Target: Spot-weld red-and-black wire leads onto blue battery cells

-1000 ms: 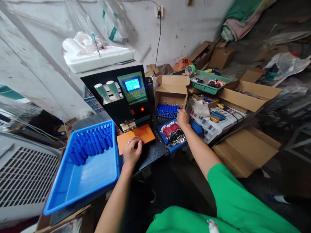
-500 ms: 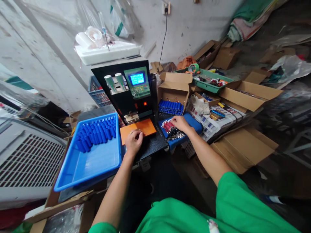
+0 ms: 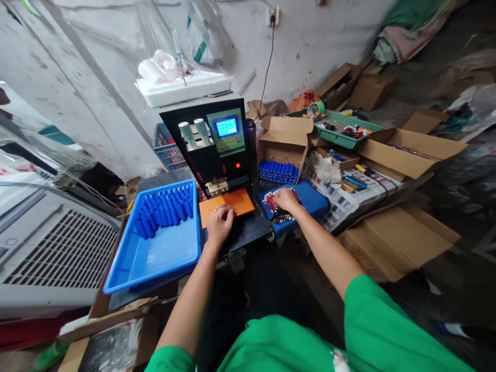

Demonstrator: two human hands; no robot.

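Curling the left hand (image 3: 220,224) loosely on a flat orange board (image 3: 245,200), leaving any hold impossible to tell. Bunching the right hand (image 3: 285,199) into thin red and black wires (image 3: 278,213) heaped on a blue covering (image 3: 315,202), likewise hiding any grip. Facing a boxy black machine (image 3: 212,168) blocking the board's rear, between blue cylinders (image 3: 165,206) in a glossy plastic tray (image 3: 165,258) and a cardboard box (image 3: 287,125).

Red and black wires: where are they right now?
In the head view, the wires lie right of the orange board, on a blue pad, partly under the right hand.
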